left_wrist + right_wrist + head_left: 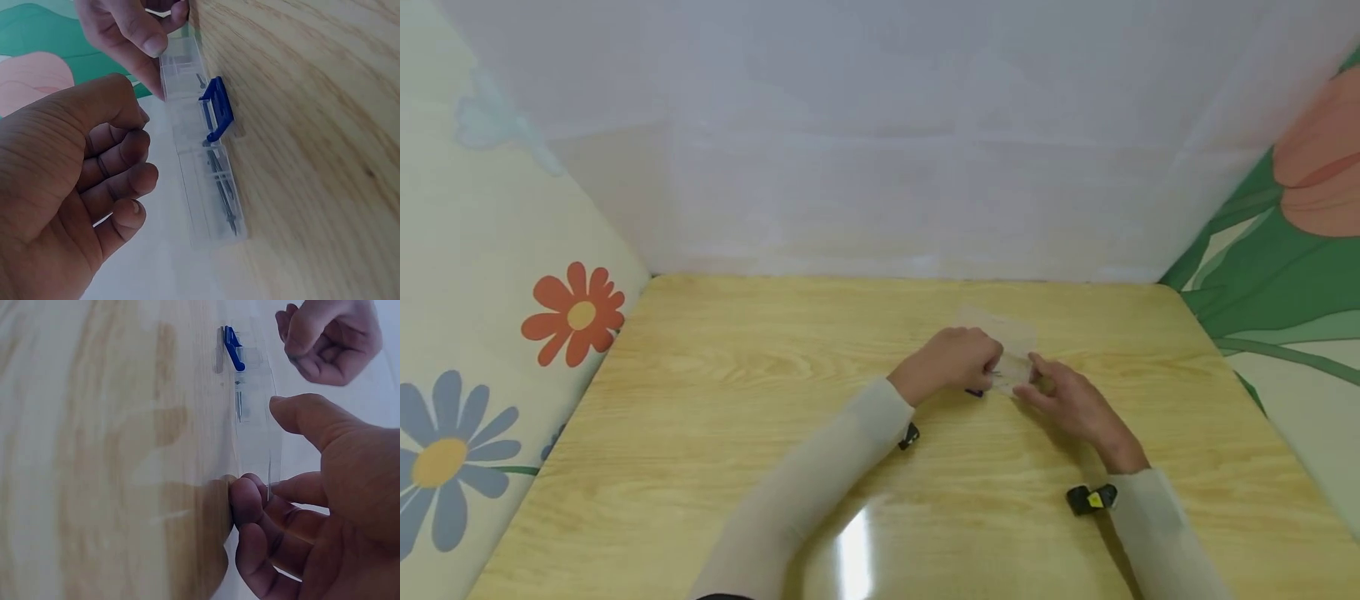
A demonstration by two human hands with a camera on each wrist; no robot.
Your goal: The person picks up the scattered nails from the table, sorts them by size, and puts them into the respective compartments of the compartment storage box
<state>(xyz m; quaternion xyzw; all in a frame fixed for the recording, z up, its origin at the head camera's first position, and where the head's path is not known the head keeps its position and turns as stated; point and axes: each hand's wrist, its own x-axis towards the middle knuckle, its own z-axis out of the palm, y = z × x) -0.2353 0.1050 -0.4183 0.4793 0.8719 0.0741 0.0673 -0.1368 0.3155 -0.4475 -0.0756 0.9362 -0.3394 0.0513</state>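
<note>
A clear plastic compartment box [1013,368] lies on the table with its transparent lid [996,327] raised toward the back. A blue latch [222,111] sits on its front side. Dark, slender pointed metal pieces [220,187] show through the wall in the left wrist view. My right hand [1075,404] holds the box's right end, thumb at the near edge and fingers around the corner. Over the left part of the box hovers my left hand [958,358], fingers curled in toward the thumb. Nothing shows between its fingertips.
The wood-grain table [737,358] spreads around the box. A white sheet [850,167] hangs behind it, and flower-printed panels [467,292] stand at both sides. Small black wrist devices [1092,498] are at both wrists, near the pale sleeves.
</note>
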